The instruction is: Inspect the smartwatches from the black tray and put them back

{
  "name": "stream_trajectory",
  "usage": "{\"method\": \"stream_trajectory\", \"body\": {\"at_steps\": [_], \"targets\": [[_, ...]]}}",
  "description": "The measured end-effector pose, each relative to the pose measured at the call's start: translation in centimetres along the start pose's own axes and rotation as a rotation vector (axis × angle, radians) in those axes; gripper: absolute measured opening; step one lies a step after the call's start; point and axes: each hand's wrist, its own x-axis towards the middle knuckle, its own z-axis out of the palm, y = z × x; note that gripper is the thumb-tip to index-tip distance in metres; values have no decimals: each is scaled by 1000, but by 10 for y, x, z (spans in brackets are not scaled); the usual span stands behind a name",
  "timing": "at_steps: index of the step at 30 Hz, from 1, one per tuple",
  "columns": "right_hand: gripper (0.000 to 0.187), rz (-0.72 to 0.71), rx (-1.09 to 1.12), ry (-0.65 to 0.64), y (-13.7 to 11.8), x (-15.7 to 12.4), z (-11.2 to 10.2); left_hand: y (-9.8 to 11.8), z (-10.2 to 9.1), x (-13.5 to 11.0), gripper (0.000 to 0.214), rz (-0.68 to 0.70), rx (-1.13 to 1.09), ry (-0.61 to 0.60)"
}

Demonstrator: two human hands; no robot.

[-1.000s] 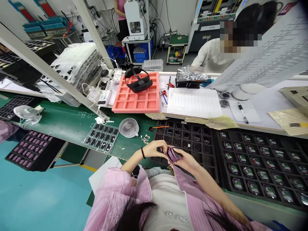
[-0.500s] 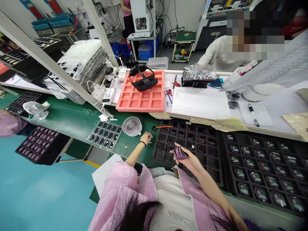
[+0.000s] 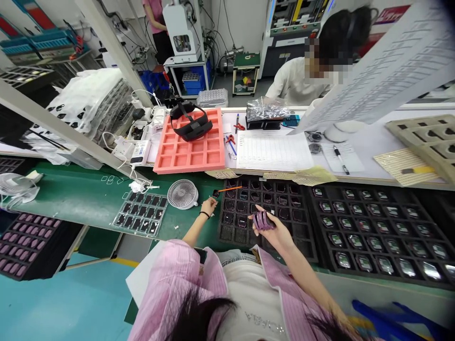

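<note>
The right hand pinches a purple ribbed piece in its fingers, just above a black compartment tray. The left hand, with a black wrist band, reaches over a green bench mat with its fingers bunched, close to a small dark square and an orange stick; whether those fingers grip anything, I cannot tell.

Nothing surely legible. Grey letters on the white cotton T-shirt are upside-down, blurry, unreadable. White ruled paper form on bench and long white printed sheet: print too small to read.
</note>
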Motion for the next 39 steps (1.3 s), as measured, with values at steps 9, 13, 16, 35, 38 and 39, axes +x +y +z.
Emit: {"method": "stream_trajectory", "body": {"at_steps": [9,13,16,35,38,39], "targets": [[57,-247,-89,-14,1,7,26,113,2,-74,33,238,-664,-50],[59,-291,-152,-13,1,7,32,135,-3,-88,36,167,-785,-46],[59,-325,-206,24,4,8,32,140,-3,-91,38,144,-840,-16],[64,-335,-270,90,23,10,28,108,20,-117,71,140,-790,-274],[63,-240,-257,89,32,13,22,77,20,-101,57,115,-558,-285],[64,-227,-252,89,34,14,19,63,20,-93,51,75,-438,-238]]}}
